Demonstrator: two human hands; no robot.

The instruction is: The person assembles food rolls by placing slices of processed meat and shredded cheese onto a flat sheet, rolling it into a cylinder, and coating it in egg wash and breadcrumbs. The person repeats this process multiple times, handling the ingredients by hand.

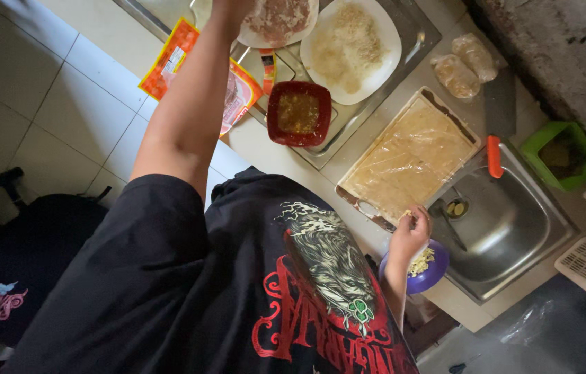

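Note:
My left hand (232,7) stretches to the top edge of the view, at a white plate of pale raw meat slices (280,21); the fingers are cut off, so its grip is unclear. My right hand (411,232) pinches a bit of pale shredded food just above a purple bowl (426,273) that holds more of the shreds. It hovers at the near corner of a rectangular tray (409,156) covered with a thin, yellowish, shiny sheet. My black printed T-shirt fills the lower part of the view.
A red square bowl of brownish liquid (298,113) and a white plate of crumbs (352,45) sit on a metal drainboard. A steel sink (508,228), orange-handled knife (494,156), cleaver (501,104), green container (560,154), bagged food (463,66) and an orange packet (168,62) surround them.

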